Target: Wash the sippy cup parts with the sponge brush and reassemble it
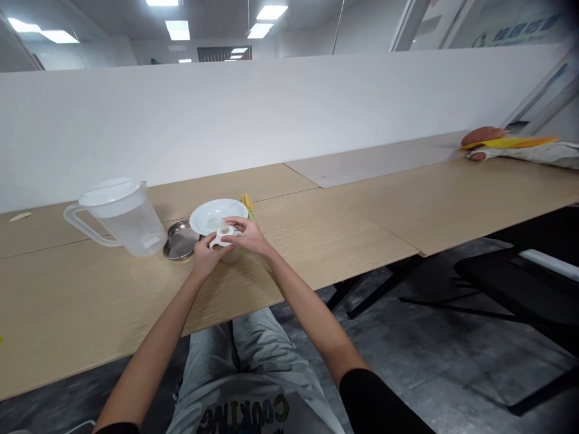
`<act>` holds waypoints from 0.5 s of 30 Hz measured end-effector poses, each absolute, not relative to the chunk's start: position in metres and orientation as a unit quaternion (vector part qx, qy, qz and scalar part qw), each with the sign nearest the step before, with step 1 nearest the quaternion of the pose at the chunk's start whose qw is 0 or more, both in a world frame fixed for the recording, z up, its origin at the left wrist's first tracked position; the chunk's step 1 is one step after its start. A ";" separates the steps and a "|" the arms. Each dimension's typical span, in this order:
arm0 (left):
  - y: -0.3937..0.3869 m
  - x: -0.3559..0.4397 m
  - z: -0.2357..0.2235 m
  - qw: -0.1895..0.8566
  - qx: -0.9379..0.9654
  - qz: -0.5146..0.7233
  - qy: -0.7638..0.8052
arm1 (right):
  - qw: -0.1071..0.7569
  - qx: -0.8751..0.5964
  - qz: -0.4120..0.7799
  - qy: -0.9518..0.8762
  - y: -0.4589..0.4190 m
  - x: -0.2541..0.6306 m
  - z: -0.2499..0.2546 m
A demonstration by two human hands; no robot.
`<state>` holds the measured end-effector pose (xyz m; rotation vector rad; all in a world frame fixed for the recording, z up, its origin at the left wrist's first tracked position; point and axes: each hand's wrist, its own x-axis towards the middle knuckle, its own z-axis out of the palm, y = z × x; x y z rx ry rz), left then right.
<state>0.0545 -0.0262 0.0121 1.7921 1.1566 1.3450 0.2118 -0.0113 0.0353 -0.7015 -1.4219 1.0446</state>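
Observation:
Both of my hands are together over the table, in front of a white plate (207, 212). My left hand (207, 258) grips the near left side of a small white plastic piece (223, 231) with a round top. My right hand (249, 235) holds the same piece from the right, fingers curled over its far side. The fingers cover much of it, and its exact kind is unclear. Something pale shows just beneath the hands, too hidden to name. A shallow metal tray (181, 242) lies left of my hands, partly behind the left one.
A clear plastic pitcher (136, 224) with a white lid stands at left. Behind the plate is a small yellow object (246, 202) with a green part. A person's hand (477, 155) and sleeve rest by yellow material (506, 143) at far right. A black chair (520, 283) stands right.

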 end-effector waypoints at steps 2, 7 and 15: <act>-0.026 0.054 0.012 0.297 0.682 0.503 0.440 | 0.587 -0.300 0.451 -0.602 -0.010 0.211 0.034; -0.024 0.052 0.010 0.291 0.688 0.497 0.441 | 0.576 -0.289 0.467 -0.605 -0.012 0.212 0.035; -0.023 0.046 0.012 0.368 0.691 0.468 0.410 | 0.539 -0.273 0.513 -0.610 -0.024 0.221 0.045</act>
